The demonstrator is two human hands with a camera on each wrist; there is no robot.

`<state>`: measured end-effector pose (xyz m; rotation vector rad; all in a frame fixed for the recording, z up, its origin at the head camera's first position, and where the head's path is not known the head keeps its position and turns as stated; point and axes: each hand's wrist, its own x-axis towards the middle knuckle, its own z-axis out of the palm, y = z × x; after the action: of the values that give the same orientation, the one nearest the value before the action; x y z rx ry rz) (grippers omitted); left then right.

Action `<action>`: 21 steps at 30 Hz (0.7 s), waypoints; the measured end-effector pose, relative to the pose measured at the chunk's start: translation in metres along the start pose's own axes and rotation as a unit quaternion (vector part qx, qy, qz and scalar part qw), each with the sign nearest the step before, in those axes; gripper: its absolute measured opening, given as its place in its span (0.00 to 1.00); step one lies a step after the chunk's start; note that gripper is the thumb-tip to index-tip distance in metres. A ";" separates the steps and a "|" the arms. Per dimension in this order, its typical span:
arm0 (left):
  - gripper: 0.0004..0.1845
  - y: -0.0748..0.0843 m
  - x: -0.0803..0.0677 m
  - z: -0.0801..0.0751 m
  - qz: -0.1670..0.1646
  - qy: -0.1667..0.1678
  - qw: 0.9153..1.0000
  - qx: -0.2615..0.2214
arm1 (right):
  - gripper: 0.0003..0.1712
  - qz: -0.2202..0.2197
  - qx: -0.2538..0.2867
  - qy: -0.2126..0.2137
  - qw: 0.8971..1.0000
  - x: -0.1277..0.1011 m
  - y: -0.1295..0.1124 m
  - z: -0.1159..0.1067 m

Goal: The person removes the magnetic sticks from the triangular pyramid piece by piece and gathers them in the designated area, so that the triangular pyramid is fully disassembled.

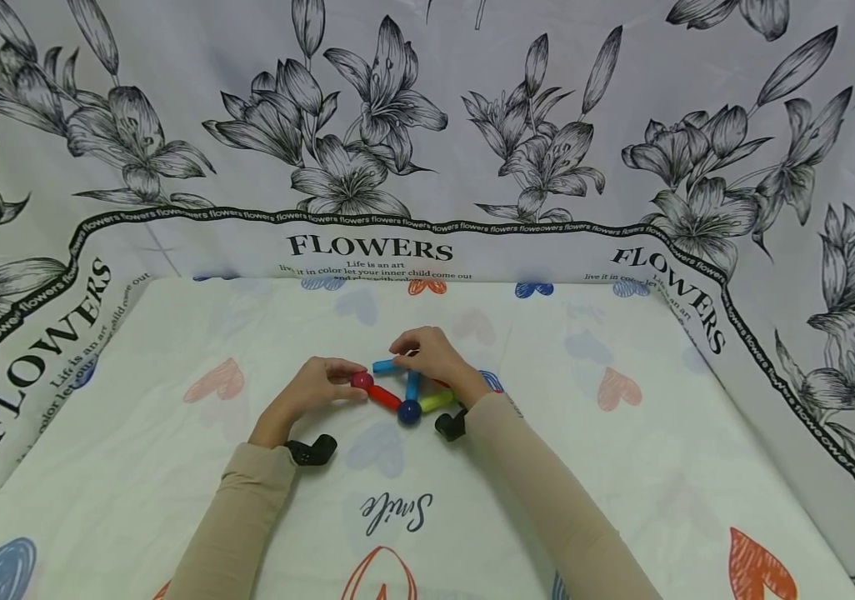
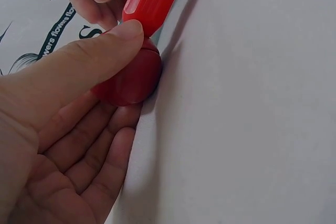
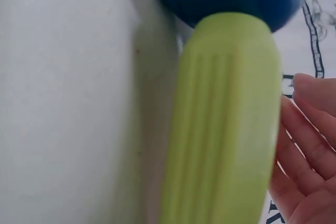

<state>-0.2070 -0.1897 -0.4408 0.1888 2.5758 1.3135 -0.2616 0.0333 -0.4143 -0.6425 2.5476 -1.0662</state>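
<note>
My left hand [image 1: 320, 385] pinches a dark red ball [image 2: 136, 80] between thumb and fingers. From that ball a bright red rod [image 1: 384, 397] runs to a dark blue ball [image 1: 408, 412]. A blue rod [image 1: 412, 385] and a yellow-green rod [image 1: 437, 402] also meet the dark blue ball. Behind them, my right hand [image 1: 435, 357] reaches over with bent fingers and grips the end of a light blue rod [image 1: 385, 367]. Its fingers hide the joint there. In the right wrist view the yellow-green rod fills the foreground, partly covering the right hand.
A white cloth [image 1: 247, 517] printed with hearts and the word Smile covers the table. Flower-printed fabric [image 1: 532, 158] rises around the back and sides. Black devices [image 1: 312, 451] sit at both wrists, the right one close to the yellow-green rod.
</note>
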 end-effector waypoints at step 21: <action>0.26 0.000 0.000 -0.001 -0.004 -0.003 1.000 -0.007 | 0.12 -0.028 0.058 0.020 0.998 -0.016 -0.004 0.009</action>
<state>-0.2072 -0.1903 -0.4407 0.1802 2.5583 1.3256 -0.2427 0.0333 -0.4159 -0.6709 2.4930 -1.2464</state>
